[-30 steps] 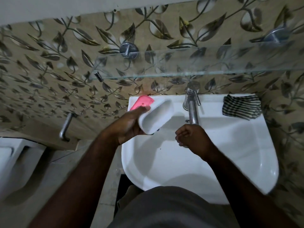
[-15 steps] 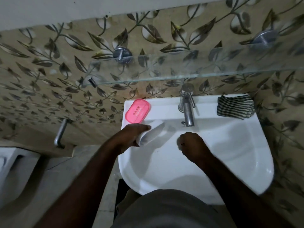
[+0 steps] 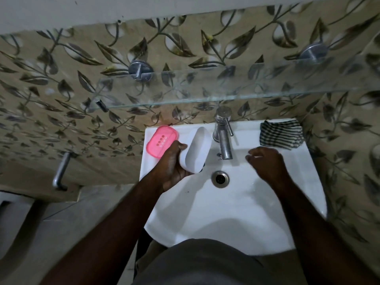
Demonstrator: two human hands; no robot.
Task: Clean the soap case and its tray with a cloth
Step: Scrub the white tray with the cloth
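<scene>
One white washbasin (image 3: 226,212) with striped cloth (image 3: 279,134), leaf-patterned wall tiles (image 3: 51,79) behind

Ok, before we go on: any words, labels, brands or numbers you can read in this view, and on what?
None can be read.
On the sink, a small dark mark just below the tap: too small to read.
On the tray, a row of holes, not letters.
On the case and the cloth: no print shows.
</scene>
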